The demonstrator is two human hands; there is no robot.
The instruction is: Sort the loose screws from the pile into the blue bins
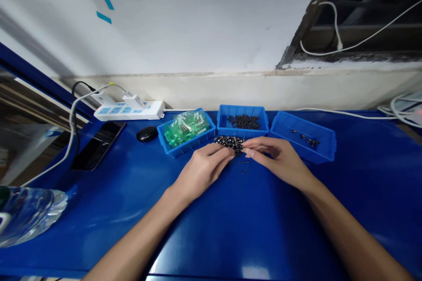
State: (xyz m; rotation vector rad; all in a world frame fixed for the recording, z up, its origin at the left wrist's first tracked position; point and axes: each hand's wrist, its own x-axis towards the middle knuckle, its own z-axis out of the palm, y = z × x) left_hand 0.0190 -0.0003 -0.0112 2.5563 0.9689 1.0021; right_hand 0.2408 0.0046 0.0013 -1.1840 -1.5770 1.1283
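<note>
A pile of dark screws [230,141] lies on the blue table, in front of the middle bin. At its near left edge is my left hand [206,167], fingers closed together with the tips down among the screws. My right hand [278,158] reaches the pile from the right, thumb and fingertips pinched at its edge. What either hand holds is too small and hidden to make out. Two loose screws [244,169] lie just below the pile, between my hands. Behind the pile, the middle blue bin [242,132] contains many dark screws [244,121].
The left blue bin [184,147] holds green bags with silvery screws. The right blue bin [308,151] has several dark screws. Farther left are a black mouse [147,134], a phone [99,145], a power strip [145,113] with cables, and a water bottle [31,215]. A wall stands behind.
</note>
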